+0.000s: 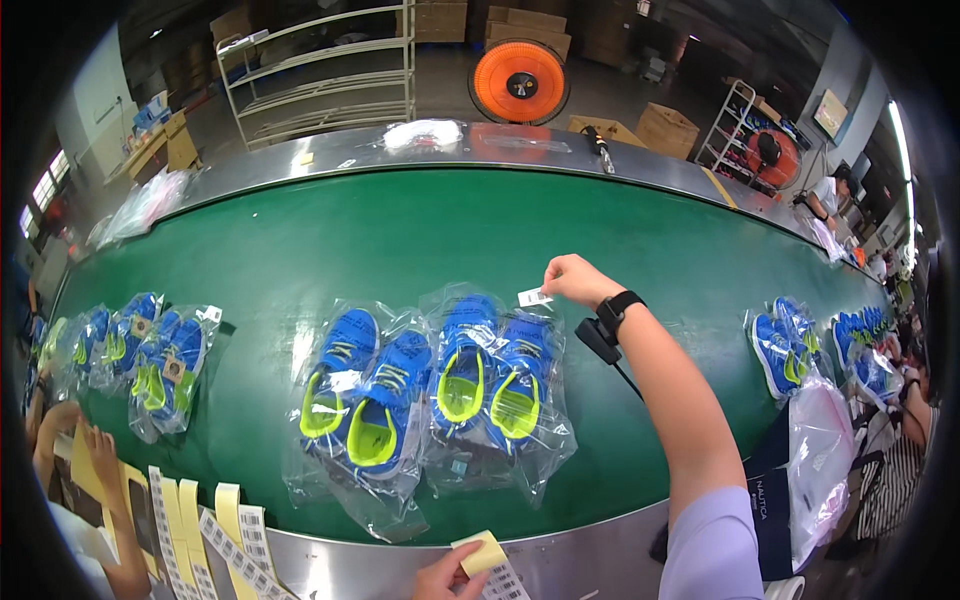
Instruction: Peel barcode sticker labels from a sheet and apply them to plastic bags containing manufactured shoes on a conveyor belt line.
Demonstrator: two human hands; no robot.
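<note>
My right hand (575, 278) reaches over the belt and pinches a small white printed label (533, 298) at its fingertips. The label is just above the far end of a pair of blue shoes with lime lining (467, 340) in a clear plastic bag; whether it touches the bag I cannot tell. Close on the left lies another bagged pair of blue shoes (385, 385), toes pointing away. At the near edge, my left hand (447, 578) grips a strip of barcode labels (503, 580) with yellowish backing folded over. Its lower part is cut off by the frame.
More bagged shoes lie on the green belt (300, 230) at left (172, 365) and right (785, 350). Several label strips (245, 540) hang at the lower left beside a co-worker's hands (95, 450). A dark shoebox (770, 510) stands right of my arm. A tool (600, 150) lies on the far metal ledge.
</note>
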